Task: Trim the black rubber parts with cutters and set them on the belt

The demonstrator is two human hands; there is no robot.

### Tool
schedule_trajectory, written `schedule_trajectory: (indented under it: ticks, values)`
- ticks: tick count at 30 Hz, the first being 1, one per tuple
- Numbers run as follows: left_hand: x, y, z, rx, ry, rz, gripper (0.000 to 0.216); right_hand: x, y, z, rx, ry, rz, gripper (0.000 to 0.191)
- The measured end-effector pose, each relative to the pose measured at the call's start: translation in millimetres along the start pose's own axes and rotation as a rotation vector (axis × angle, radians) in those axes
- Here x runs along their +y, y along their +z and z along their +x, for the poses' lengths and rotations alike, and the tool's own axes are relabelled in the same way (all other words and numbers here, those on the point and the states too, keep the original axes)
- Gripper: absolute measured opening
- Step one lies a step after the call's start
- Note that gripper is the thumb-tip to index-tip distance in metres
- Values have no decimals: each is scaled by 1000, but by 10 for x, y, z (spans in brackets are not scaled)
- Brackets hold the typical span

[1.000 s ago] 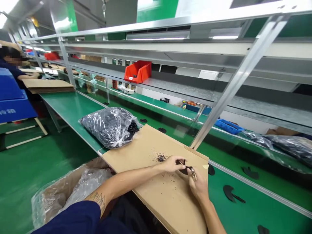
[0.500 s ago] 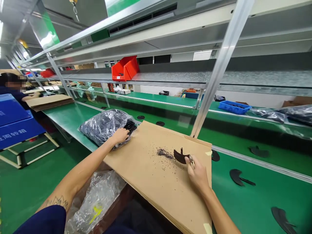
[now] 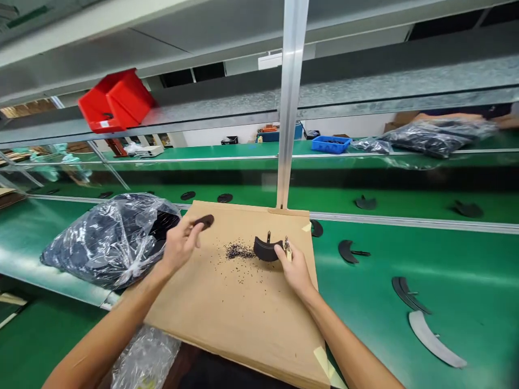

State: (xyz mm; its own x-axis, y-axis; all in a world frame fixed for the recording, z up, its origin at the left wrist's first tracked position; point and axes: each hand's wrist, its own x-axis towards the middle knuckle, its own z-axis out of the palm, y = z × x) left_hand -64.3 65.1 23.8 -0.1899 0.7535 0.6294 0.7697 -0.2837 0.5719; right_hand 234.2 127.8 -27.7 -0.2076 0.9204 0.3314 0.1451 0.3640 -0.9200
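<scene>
My left hand [image 3: 181,241] is closed on the end of a flat black oval part [image 3: 205,221], held above the cardboard beside an open clear plastic bag [image 3: 109,237] full of dark parts. In my right hand [image 3: 295,267] is a curved black plastic part [image 3: 265,250] with a short upright prong. A small metal hand tool [image 3: 287,247], pale at the grip, also sits in that hand; its exact kind is unclear. Both hands are over a stack of brown cardboard [image 3: 239,319]. Small black bits [image 3: 239,250] lie in a loose heap just left of the curved part.
Several black parts lie on the green bench, including a curved one with a stem [image 3: 347,252]. A grey curved part [image 3: 436,340] lies at right. A metal post [image 3: 287,108] rises behind the cardboard. A red bin [image 3: 115,102] and a blue tray [image 3: 331,144] stand beyond.
My left hand has come out of the bag opening with a black oval part and moved over the cardboard. The view has swung right. The right hand still holds the curved part.
</scene>
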Motion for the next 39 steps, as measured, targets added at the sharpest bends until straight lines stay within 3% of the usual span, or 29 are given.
schedule_trajectory:
  ticks: [5, 8, 10, 13, 17, 22, 25, 29, 32, 39]
  values:
    - [456, 711, -114, -119, 252, -309, 22, -53, -11, -76, -51, 86, 69, 43]
    - [560, 902, -203, -237, 340, -392, 23, -91, -13, -113, -107, 151, 147, 42]
    - [567, 971, -257, -246, 334, -393, 21, -110, -9, -132, -144, 185, 193, 40]
    - [531, 1029, -311, -209, 255, -328, 38, -125, 4, -155, -154, 210, 172, 39]
    - [460, 1049, -335, -255, 173, -313, 50, -136, 17, -168, -172, 225, 101, 39]
    - [395, 1010, -350, -360, 35, -375, 31, -146, 24, -154, -189, 217, 26, 38]
    - [372, 979, -368, -337, -92, -413, 12, -143, 35, -149, -204, 227, -5, 38]
    - [362, 975, -402, -282, -297, -526, 11, -152, 62, -159, -230, 232, -28, 37]
    - [386, 1001, -436, -262, -299, -611, 14, -172, 89, -184, -244, 230, -29, 38]
    - [457, 1077, -521, -349, -287, -558, 10, -208, 132, -214, -261, 199, -33, 37]
